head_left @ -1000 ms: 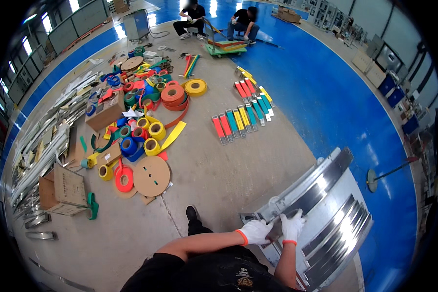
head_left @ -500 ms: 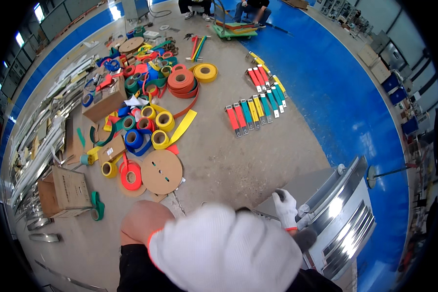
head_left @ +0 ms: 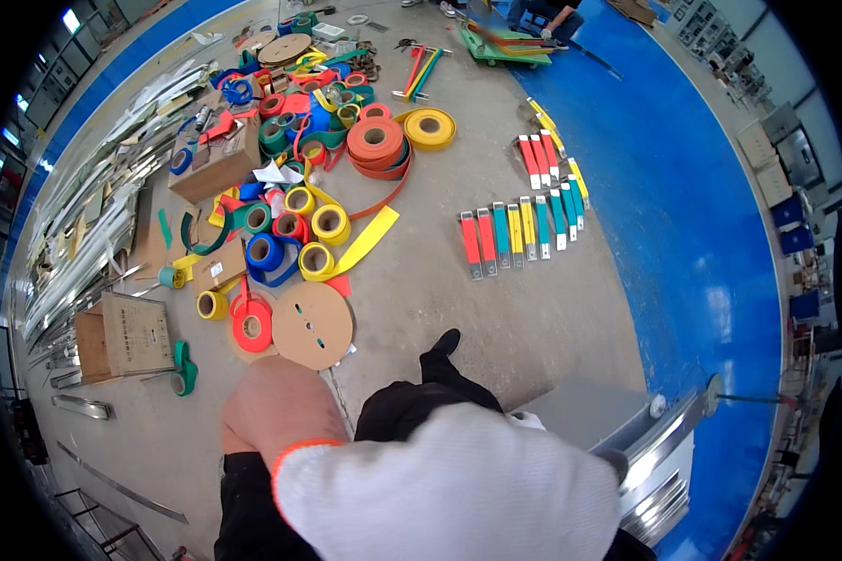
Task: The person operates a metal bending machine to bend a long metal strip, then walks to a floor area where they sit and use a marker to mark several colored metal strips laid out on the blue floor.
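Note:
My left hand point(head_left: 458, 486), in a white knit glove with an orange cuff, fills the lower middle close to the camera, blurred; its fingers are hidden. Beyond it, a sliver of white glove point(head_left: 527, 421) appears to be my right hand, the rest of it covered by my left. That sliver lies at the near edge of a grey metal panel point(head_left: 580, 411). To the right, a shiny metal part with slats point(head_left: 660, 510) is partly hidden by my left glove. A dark rounded piece point(head_left: 616, 463) shows beside it; its kind is unclear.
Rolls of coloured tape point(head_left: 330, 224) and a cardboard disc point(head_left: 312, 325) lie to the left, near an open wooden box point(head_left: 136, 334) and metal strips point(head_left: 103, 206). Coloured bars point(head_left: 521, 231) lie in rows ahead. Another person point(head_left: 552, 19) sits by a green cart point(head_left: 505, 47).
The view has shifted, and the metal part now sits lower. My dark-shod foot has come into sight ahead. My right hand, plainly visible on the metal before, is now almost wholly covered.

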Action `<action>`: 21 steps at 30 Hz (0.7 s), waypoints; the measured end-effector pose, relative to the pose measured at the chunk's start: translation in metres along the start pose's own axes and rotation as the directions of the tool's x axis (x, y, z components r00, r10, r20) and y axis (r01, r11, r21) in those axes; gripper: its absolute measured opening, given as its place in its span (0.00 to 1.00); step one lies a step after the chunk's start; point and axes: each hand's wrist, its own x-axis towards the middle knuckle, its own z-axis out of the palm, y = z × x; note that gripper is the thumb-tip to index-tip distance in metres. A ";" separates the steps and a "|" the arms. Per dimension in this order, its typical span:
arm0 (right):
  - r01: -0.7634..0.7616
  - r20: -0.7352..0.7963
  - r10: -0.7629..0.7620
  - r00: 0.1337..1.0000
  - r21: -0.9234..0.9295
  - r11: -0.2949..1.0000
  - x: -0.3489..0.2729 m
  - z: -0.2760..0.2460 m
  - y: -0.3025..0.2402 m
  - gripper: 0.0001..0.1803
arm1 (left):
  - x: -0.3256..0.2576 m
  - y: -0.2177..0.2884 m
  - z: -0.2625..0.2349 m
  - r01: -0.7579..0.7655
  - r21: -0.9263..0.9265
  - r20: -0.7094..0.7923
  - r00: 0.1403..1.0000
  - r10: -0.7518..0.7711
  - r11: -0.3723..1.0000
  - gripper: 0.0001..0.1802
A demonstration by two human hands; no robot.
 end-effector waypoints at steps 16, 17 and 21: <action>0.094 0.107 -0.129 0.986 0.287 0.953 0.187 -0.073 -0.063 0.26 | 0.207 -0.058 -0.138 0.136 0.356 -0.413 0.910 0.025 0.925 0.12; 0.150 0.096 -0.190 0.977 0.323 0.934 0.198 -0.073 -0.073 0.26 | 0.214 -0.064 -0.158 0.123 0.413 -0.392 0.919 0.054 0.902 0.13; 0.311 0.116 -0.350 0.930 0.264 0.913 0.225 -0.095 -0.132 0.31 | 0.255 -0.127 -0.232 0.024 0.599 -0.615 0.654 0.441 0.801 0.14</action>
